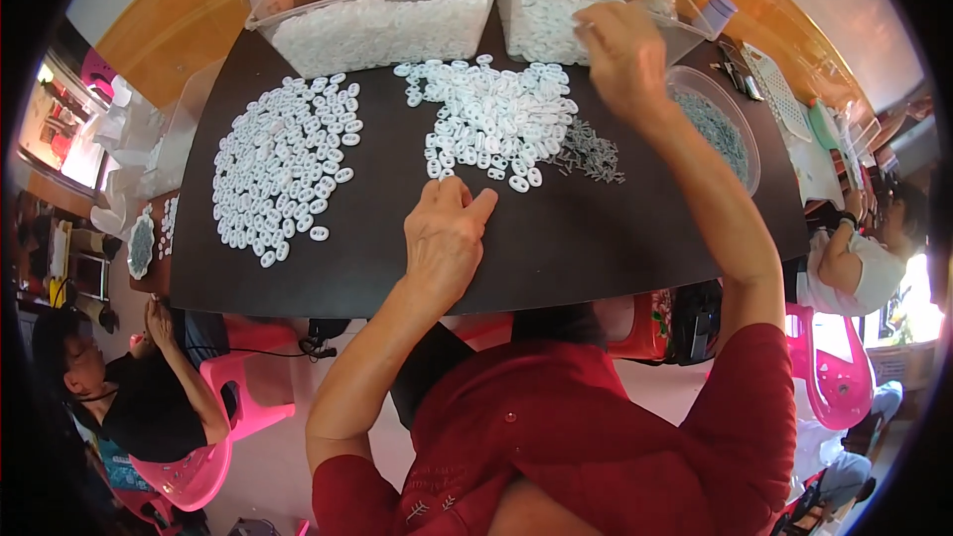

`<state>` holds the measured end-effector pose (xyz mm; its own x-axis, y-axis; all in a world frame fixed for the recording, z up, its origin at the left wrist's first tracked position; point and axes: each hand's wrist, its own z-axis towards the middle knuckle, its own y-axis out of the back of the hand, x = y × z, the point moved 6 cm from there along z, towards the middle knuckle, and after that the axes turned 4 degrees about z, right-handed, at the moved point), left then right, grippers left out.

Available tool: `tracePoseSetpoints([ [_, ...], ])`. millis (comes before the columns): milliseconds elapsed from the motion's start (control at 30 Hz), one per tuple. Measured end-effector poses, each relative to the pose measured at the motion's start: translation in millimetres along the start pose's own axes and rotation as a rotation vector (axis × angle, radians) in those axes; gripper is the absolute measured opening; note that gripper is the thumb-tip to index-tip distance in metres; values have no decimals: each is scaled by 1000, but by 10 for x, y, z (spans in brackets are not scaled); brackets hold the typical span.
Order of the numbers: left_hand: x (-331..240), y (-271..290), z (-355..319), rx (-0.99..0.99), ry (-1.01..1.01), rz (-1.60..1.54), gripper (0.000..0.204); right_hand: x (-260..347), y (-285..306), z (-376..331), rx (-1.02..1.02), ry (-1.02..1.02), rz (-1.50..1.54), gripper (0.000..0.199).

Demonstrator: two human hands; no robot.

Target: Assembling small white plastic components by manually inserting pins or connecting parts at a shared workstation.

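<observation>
My left hand rests on the dark table at the near edge of a heap of small white oval plastic pieces with two holes. Its fingers are bent downward, and the tips and whatever they grip are hidden. Over the near side of the right clear bin, my right hand is raised with its fingers curled together. I cannot make out what is in it. Beside the heap lies a small pile of grey screw-like pins, below my right wrist.
At left spreads another group of white oval pieces. A long clear bin of white pieces stands at the back. Right of my forearm sits a round tub of grey pins. People sit at left and right.
</observation>
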<state>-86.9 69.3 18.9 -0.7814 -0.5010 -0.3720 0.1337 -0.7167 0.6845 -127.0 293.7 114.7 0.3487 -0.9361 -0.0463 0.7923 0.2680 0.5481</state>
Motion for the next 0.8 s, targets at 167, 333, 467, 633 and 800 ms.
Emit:
tracePoseSetpoints([
  [167,-30,-129,40,163,-179,179,18,412,114,-254,152,-26,126,10],
  [333,-89,-91,-2,152,-190,162,16,375,219,-628,274,-165,246,9],
  [467,-51,16,-86,120,-75,106,15,375,215,-964,386,-339,376,7],
  [633,103,103,-129,76,297,-476,10,524,58,-1133,373,-245,329,11],
  [800,248,20,-243,108,696,-1014,12,588,-46,-1146,419,-138,213,10],
])
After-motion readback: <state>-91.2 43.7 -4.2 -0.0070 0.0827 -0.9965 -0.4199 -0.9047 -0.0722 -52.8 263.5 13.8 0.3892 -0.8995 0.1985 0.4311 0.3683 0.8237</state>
